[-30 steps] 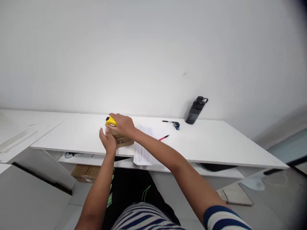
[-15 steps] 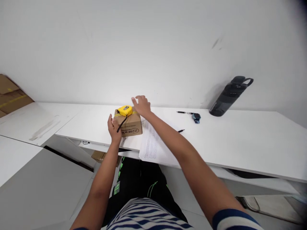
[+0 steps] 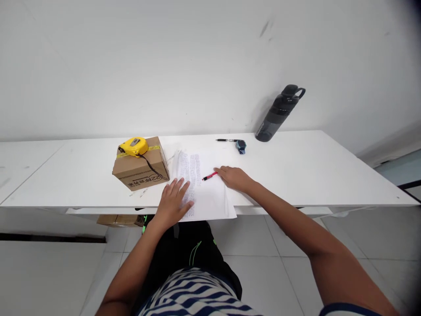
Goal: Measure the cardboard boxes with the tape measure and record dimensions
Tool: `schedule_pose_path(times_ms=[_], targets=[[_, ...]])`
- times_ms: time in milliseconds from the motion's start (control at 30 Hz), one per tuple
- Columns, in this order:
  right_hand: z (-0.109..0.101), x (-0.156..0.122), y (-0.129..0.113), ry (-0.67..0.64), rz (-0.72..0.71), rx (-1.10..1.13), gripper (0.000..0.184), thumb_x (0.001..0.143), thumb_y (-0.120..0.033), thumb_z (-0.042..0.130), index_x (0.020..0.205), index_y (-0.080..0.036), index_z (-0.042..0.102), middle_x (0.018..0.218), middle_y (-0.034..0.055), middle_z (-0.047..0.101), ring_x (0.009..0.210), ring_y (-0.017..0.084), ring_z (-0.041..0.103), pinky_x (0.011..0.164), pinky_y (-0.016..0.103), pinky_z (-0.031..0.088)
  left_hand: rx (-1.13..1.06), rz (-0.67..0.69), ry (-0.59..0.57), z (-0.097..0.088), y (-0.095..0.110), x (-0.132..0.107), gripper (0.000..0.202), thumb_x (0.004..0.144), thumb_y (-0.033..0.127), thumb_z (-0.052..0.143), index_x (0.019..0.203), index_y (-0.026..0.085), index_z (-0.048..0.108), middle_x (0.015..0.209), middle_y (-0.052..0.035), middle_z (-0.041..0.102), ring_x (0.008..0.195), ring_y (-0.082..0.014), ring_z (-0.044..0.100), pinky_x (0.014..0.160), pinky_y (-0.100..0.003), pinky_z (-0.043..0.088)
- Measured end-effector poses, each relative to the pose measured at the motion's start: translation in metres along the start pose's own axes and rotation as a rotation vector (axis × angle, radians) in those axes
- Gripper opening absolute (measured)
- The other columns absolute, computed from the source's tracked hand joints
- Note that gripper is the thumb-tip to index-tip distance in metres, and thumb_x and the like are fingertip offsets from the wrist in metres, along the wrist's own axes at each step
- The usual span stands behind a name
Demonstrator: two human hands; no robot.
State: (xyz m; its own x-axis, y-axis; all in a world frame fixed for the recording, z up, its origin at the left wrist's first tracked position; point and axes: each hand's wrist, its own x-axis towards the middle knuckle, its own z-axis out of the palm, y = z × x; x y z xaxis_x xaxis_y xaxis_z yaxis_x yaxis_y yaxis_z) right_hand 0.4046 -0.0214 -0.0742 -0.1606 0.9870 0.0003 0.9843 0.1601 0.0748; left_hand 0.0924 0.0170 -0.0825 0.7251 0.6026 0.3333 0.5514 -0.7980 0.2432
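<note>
A sheaf of white paper (image 3: pixel 212 199) with dense handwriting on its left side lies on the table, its near edge hanging past the front. My left hand (image 3: pixel 173 204) rests flat on the lower left of the paper with fingers spread. At the paper's right side, my right hand (image 3: pixel 234 177) has its fingers closed on one end of a red and black pen (image 3: pixel 209 176), which lies low over the sheet. Left of the paper sits a cardboard box (image 3: pixel 141 169), and a yellow tape measure (image 3: pixel 134 146) with a black strap rests on top of it.
Behind the paper, a black pen (image 3: pixel 225 140) lies beside a dark wristwatch (image 3: pixel 241 146). A dark bottle (image 3: pixel 278 114) stands near the wall. The white table's (image 3: pixel 296 175) front edge runs just before my body. Below the table is another cardboard box (image 3: pixel 120 220).
Both hands have left the box with the tape measure. My left hand moved onto the paper, and my right hand came down to the red pen. The view has turned to the right.
</note>
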Motion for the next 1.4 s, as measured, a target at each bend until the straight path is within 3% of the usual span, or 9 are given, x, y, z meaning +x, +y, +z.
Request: schedule_pose_path(times_ms=[100, 167, 300, 400, 500, 633, 833, 1167, 1400], targets=[[0.001, -0.002, 0.001, 0.058, 0.044, 0.066, 0.032, 0.098, -0.022, 0.033, 0.116, -0.012, 0.058, 0.098, 0.0157, 0.068, 0.067, 0.021, 0.060, 0.055, 0.030, 0.029, 0.080, -0.089, -0.214, 0.002, 0.000, 0.002, 0.065, 0.093, 0.060, 0.039, 0.147, 0.023, 0.040, 0.158, -0.0078, 0.034, 0.149, -0.0318, 0.021, 0.120, -0.055, 0.017], [-0.005, 0.001, -0.009, 0.205, 0.128, 0.250, 0.032, 0.099, -0.029, 0.032, 0.110, -0.013, 0.058, 0.088, 0.0127, 0.068, 0.062, 0.020, 0.057, 0.055, 0.030, 0.031, 0.088, -0.125, -0.240, 0.003, 0.000, 0.001, 0.066, 0.093, 0.060, 0.038, 0.148, 0.022, 0.039, 0.159, -0.0056, 0.031, 0.150, -0.0298, 0.018, 0.121, -0.053, 0.014], [-0.018, 0.014, -0.052, 0.535, 0.270, 0.925, 0.029, 0.098, -0.044, 0.036, 0.099, -0.021, 0.053, 0.072, 0.0012, 0.061, 0.059, 0.016, 0.052, 0.058, 0.028, 0.038, 0.084, -0.160, -0.204, 0.005, 0.003, -0.001, 0.066, 0.092, 0.060, 0.041, 0.147, 0.024, 0.041, 0.159, -0.0038, 0.032, 0.150, -0.0288, 0.018, 0.122, -0.052, 0.014], [-0.016, 0.019, -0.081, 0.521, 0.311, 1.207, 0.030, 0.089, -0.052, 0.053, 0.079, -0.024, 0.049, 0.062, -0.0044, 0.050, 0.057, 0.014, 0.046, 0.056, 0.027, 0.037, 0.071, -0.159, -0.176, 0.008, 0.003, -0.002, 0.067, 0.092, 0.061, 0.042, 0.147, 0.024, 0.041, 0.158, -0.0037, 0.033, 0.150, -0.0283, 0.021, 0.122, -0.053, 0.015], [-0.007, 0.016, -0.090, 0.390, 0.276, 1.313, 0.028, 0.091, -0.052, 0.048, 0.088, -0.024, 0.053, 0.059, -0.0058, 0.049, 0.054, 0.014, 0.045, 0.057, 0.028, 0.037, 0.055, -0.152, -0.149, 0.010, 0.002, -0.003, 0.067, 0.091, 0.062, 0.042, 0.146, 0.025, 0.043, 0.157, -0.0038, 0.035, 0.149, -0.0283, 0.023, 0.121, -0.053, 0.016], [-0.002, 0.013, -0.087, 0.257, 0.212, 1.289, 0.043, 0.095, -0.054, 0.036, 0.083, -0.021, 0.062, 0.065, 0.0000, 0.060, 0.060, 0.016, 0.052, 0.062, 0.030, 0.041, 0.038, -0.140, -0.120, 0.012, 0.000, -0.004, 0.066, 0.090, 0.062, 0.044, 0.145, 0.027, 0.044, 0.157, -0.0028, 0.037, 0.148, -0.0290, 0.025, 0.121, -0.052, 0.017], [-0.003, 0.015, -0.091, 0.313, 0.336, 1.158, 0.041, 0.087, -0.051, 0.052, 0.059, -0.022, 0.057, 0.061, 0.0007, 0.059, 0.063, 0.018, 0.055, 0.063, 0.031, 0.041, 0.024, -0.133, -0.104, 0.014, 0.000, -0.004, 0.065, 0.090, 0.062, 0.045, 0.145, 0.027, 0.044, 0.156, -0.0032, 0.038, 0.148, -0.0291, 0.025, 0.121, -0.052, 0.017], [0.001, 0.014, -0.088, 0.266, 0.325, 1.187, 0.038, 0.086, -0.049, 0.053, 0.060, -0.021, 0.058, 0.064, 0.0020, 0.064, 0.067, 0.019, 0.058, 0.066, 0.032, 0.043, 0.026, -0.129, -0.100, 0.016, 0.000, -0.004, 0.065, 0.091, 0.063, 0.043, 0.144, 0.027, 0.045, 0.156, -0.0025, 0.038, 0.148, -0.0289, 0.025, 0.121, -0.052, 0.016], [-0.004, 0.013, -0.090, 0.298, 0.333, 1.234, 0.043, 0.085, -0.048, 0.054, 0.052, -0.022, 0.046, 0.056, -0.0007, 0.052, 0.059, 0.016, 0.050, 0.059, 0.031, 0.038, 0.040, -0.132, -0.119, 0.014, 0.001, -0.003, 0.066, 0.090, 0.063, 0.043, 0.145, 0.027, 0.044, 0.157, -0.0024, 0.037, 0.148, -0.0286, 0.025, 0.121, -0.051, 0.016]])
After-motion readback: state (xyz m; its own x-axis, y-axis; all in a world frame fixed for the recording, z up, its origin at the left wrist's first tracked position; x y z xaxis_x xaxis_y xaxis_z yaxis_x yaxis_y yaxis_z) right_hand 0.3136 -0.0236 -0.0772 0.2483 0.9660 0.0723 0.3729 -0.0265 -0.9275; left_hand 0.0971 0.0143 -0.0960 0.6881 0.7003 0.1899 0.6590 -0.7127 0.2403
